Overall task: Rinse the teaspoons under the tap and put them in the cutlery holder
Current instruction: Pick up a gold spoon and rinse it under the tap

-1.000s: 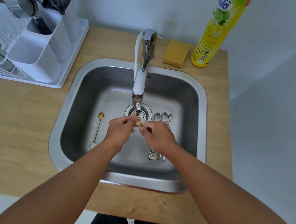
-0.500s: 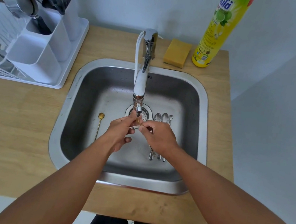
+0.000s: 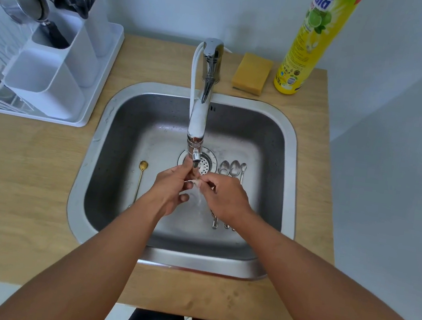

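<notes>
Gold had gone from view: your left hand (image 3: 171, 189) and right hand (image 3: 222, 199) pinched a small teaspoon (image 3: 193, 183) beneath the chrome tap (image 3: 199, 120), rinsing unfinished, three silver teaspoons (image 3: 232, 169) at two o'clock.

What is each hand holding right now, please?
Left hand: fingers pinch the teaspoon under the tap.
Right hand: fingers pinch the same teaspoon.

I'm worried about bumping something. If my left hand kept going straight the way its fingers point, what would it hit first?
Probably the tap nozzle: the left hand points up and away, fingertips just below it. Depth is unclear from above, so it might pass underneath toward the drain strainer.
</notes>
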